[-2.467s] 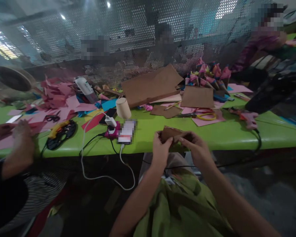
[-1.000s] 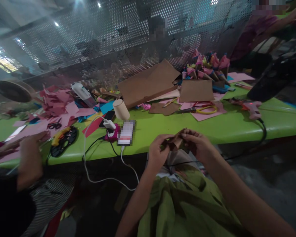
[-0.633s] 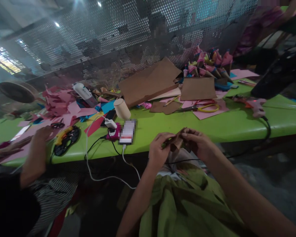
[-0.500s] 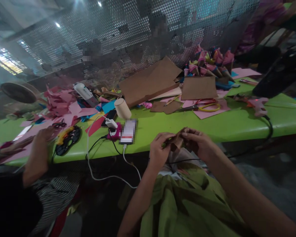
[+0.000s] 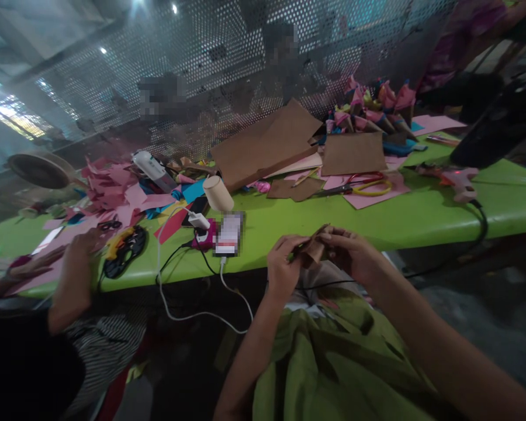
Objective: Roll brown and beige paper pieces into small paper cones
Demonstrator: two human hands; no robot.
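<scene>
A small folded piece of brown paper (image 5: 314, 251) is held between my two hands, just off the front edge of the green table (image 5: 267, 225). My left hand (image 5: 284, 256) is closed on its left side. The fingers of my right hand (image 5: 346, 250) pinch its upper right part. Parts of the paper are hidden behind my fingers. Beyond my hands lie scissors (image 5: 370, 186) with red and yellow handles, near a pink sheet (image 5: 368, 200) and a piece of brown paper (image 5: 296, 189).
A phone (image 5: 228, 234) on a white cable (image 5: 188, 317) lies beside a pink power adapter (image 5: 204, 235) and a cup (image 5: 218, 193). At right rests a glue gun (image 5: 458, 181). Large brown sheets (image 5: 267, 143) and paper cones (image 5: 377, 111) stand behind. A co-worker's arms (image 5: 72, 275) work at left.
My hands keep their hold on the brown paper with barely any movement. The view has shifted slightly, so the things at left appear a little further right.
</scene>
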